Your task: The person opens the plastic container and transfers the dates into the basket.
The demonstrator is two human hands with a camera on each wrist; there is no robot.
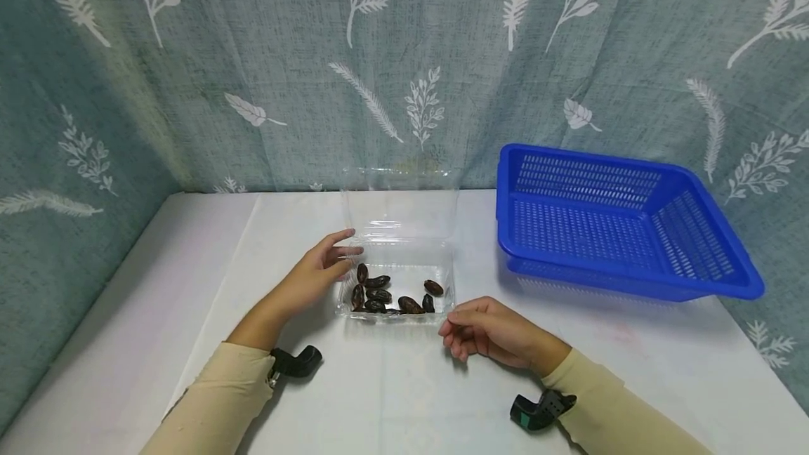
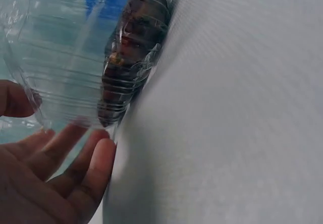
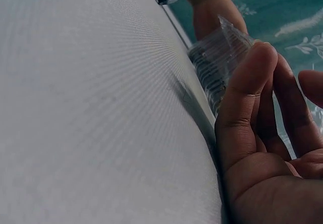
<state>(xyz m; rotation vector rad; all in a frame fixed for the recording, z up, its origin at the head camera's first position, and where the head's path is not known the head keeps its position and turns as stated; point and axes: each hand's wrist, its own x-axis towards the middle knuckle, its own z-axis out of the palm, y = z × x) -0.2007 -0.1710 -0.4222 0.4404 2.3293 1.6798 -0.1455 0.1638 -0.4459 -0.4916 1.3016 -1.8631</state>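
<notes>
A clear plastic clamshell box (image 1: 404, 255) stands on the white table with its lid (image 1: 401, 213) raised at the back. Several dark brown, glossy dates (image 1: 411, 305) lie in it, mostly along the left and front. At the box's left side is my left hand (image 1: 316, 272), its fingers loosely extended against the wall and rim. The left wrist view shows the fingertips (image 2: 103, 151) by the ribbed plastic, low near the table. My right hand (image 1: 489, 335) is by the front right corner, fingers loosely bent, and nothing shows in its grasp.
A blue perforated plastic basket (image 1: 632, 272) sits at the back right of the table (image 1: 208, 251). Behind hangs a grey-green curtain (image 1: 265, 76) with white leaf patterns. Both wrists carry black cameras.
</notes>
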